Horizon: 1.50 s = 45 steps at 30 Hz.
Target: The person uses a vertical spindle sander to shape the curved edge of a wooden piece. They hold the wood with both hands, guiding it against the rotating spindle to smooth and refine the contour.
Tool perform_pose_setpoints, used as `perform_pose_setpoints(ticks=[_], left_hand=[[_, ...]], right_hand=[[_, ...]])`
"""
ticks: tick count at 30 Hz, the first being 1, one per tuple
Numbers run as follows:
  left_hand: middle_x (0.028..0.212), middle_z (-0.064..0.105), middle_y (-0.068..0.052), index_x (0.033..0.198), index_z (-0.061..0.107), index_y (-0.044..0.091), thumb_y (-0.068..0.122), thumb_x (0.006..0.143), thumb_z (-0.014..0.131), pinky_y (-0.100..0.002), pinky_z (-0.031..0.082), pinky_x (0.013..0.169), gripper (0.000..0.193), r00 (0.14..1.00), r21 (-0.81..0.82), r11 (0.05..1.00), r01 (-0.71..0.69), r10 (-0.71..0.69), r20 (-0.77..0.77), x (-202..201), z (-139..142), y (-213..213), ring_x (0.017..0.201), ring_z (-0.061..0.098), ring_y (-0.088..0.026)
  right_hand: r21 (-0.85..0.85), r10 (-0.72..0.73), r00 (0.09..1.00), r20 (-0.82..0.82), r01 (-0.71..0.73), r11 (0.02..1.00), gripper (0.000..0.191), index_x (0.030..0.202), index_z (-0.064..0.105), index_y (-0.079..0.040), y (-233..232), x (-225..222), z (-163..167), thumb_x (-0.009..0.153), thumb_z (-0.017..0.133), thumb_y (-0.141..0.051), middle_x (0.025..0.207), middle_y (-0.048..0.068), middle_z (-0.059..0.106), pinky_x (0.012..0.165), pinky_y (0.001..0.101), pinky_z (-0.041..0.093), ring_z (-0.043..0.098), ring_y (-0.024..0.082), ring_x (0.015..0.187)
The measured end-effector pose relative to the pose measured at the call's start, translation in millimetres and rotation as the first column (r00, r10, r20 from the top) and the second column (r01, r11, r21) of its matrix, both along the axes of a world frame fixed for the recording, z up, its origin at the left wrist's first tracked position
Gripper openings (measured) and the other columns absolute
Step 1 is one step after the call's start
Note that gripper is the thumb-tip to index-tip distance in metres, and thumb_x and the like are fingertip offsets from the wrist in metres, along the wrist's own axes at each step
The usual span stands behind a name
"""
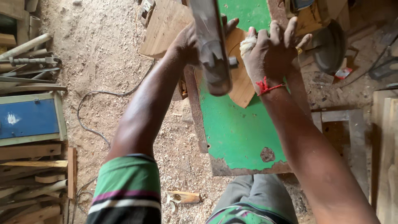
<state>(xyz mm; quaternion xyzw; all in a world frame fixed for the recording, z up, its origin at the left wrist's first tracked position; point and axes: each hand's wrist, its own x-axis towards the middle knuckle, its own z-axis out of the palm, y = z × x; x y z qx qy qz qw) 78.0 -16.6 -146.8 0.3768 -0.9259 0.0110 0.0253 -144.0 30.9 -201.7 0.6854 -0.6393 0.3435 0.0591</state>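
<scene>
A flat, curved wooden piece (241, 88) lies on the green metal saw table (236, 132). My left hand (185, 41) grips the piece's left side, and its fingers are partly hidden behind the grey saw guard (212, 45), which stands blurred in front of it. My right hand (269, 54) presses down on the piece's right side with fingers spread. It has a cloth-wrapped forefinger, a ring, and a red thread at the wrist. The saw blade itself is hidden behind the guard.
Sawdust covers the floor, with a grey cable (95, 103) lying across it. A blue box (29, 118) and stacked offcuts (29, 195) are at the left. Planks (385, 157) stand at the right, a dark wheel (329, 45) at the upper right, and a wood scrap (184, 197) by my legs.
</scene>
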Motion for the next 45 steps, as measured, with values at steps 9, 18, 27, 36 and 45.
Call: perform_pose_setpoints(ticks=[9, 18, 27, 36, 45], left_hand=[[0.155, 0.044, -0.024, 0.150, 0.049, 0.006, 0.077, 0.049, 0.088, -0.059, 0.010, 0.122, 0.130, 1.000, 0.034, 0.999, -0.013, 0.013, 0.006, -3.9, 7.7, -0.8, 0.149, 0.026, -0.040], [0.155, 0.043, -0.024, 0.150, 0.049, 0.005, 0.078, 0.048, 0.088, -0.059, 0.009, 0.122, 0.131, 1.000, 0.027, 1.000, -0.010, 0.011, -0.016, -9.5, 7.3, -8.5, 0.149, 0.025, -0.040], [0.156, 0.043, -0.024, 0.150, 0.049, 0.005, 0.079, 0.047, 0.088, -0.059, 0.009, 0.122, 0.133, 1.000, 0.026, 1.000, -0.009, 0.010, -0.013, -9.8, 6.2, -8.2, 0.150, 0.025, -0.040], [0.157, 0.043, -0.024, 0.148, 0.049, 0.002, 0.083, 0.047, 0.089, -0.061, 0.008, 0.123, 0.135, 0.999, -0.007, 0.999, -0.051, 0.051, 0.014, -8.8, -3.8, -4.2, 0.151, 0.023, -0.039], [0.156, 0.047, -0.019, 0.155, 0.047, 0.004, 0.023, 0.085, 0.081, -0.048, 0.027, 0.129, 0.081, 0.459, -0.019, 0.599, -0.800, 0.591, -0.664, -41.4, -27.7, 127.4, 0.152, 0.036, -0.037]], right_hand=[[0.088, 0.260, 0.960, -0.105, -0.252, 0.964, 0.032, 0.085, 0.075, -0.009, -33.0, -10.0, 0.5, 0.100, 0.060, -0.033, 0.130, 0.028, 0.066, 0.102, 0.0828, 0.021, 0.045, 0.056, 0.131], [0.002, 0.537, 0.586, 0.607, -0.677, 0.736, 0.017, 0.106, 0.067, -0.004, -101.4, -42.5, -4.4, 0.113, 0.059, -0.018, 0.105, 0.022, 0.068, 0.067, 0.0471, 0.057, 0.070, 0.038, 0.089], [0.092, 0.604, 0.797, -0.018, -0.600, 0.794, 0.020, 0.096, 0.066, -0.004, -62.6, -19.4, 1.4, 0.099, 0.067, -0.024, 0.097, 0.018, 0.067, 0.075, 0.0466, 0.056, 0.065, 0.039, 0.094], [0.324, 0.533, 0.821, 0.205, -0.571, 0.754, 0.028, 0.110, 0.066, -0.002, -71.2, -27.6, 12.5, 0.103, 0.069, -0.030, 0.101, 0.022, 0.067, 0.068, 0.0509, 0.056, 0.068, 0.043, 0.087], [0.199, 0.592, 0.782, 0.195, -0.623, 0.757, 0.023, 0.108, 0.066, -0.002, -91.4, -43.4, -8.2, 0.106, 0.060, -0.024, 0.100, 0.020, 0.070, 0.068, 0.0488, 0.055, 0.069, 0.039, 0.085]])
